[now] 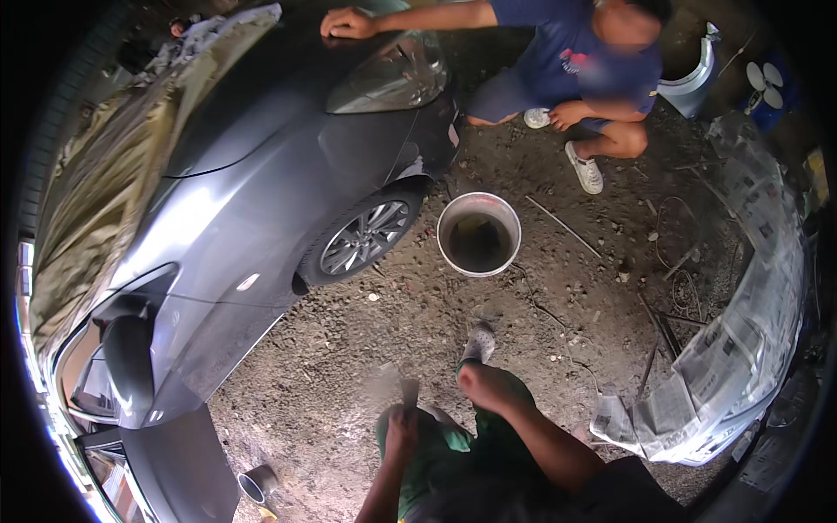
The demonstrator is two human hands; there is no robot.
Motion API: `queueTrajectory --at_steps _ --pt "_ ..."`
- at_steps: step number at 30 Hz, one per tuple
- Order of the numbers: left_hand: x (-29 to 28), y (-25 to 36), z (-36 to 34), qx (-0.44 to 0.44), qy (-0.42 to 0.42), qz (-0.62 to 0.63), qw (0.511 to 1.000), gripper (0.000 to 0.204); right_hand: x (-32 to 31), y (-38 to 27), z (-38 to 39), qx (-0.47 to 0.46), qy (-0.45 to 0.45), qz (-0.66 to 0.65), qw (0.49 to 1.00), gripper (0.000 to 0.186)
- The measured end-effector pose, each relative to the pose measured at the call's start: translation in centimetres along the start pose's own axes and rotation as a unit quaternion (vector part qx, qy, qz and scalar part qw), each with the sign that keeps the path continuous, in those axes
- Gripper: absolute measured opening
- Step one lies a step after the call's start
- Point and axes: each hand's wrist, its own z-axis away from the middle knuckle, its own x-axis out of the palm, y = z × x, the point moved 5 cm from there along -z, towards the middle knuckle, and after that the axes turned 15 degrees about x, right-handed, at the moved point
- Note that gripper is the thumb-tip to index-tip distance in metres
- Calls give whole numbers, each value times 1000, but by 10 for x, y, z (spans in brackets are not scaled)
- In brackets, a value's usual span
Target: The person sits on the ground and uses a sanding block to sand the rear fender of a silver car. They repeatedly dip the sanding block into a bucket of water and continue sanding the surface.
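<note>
A flat-bladed tool [410, 391] is gripped at the near side by the left hand [400, 434], with fingers closed around its lower part and blade pointed far. It is judged to be light and stiff, best taken by this covered end. The right hand [482, 385] is rested at the right knee [520, 394]; its finger state cannot be told.

Ahead and left of the left grip [401, 433], the car body [253, 187] looks smooth and glossy. Rough, gritty ground [327, 357] surrounds that grip; well to its right, creased paper [697, 370].
</note>
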Motion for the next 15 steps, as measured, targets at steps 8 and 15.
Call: queueTrajectory --at_steps 8,15 --pt "64 -70 -293 86 95 106 986 41 -60 77 -359 100 261 -168 945 19" --pt "81 -75 -471 284 67 143 946 31 -31 118 -576 192 194 -37 961 40"
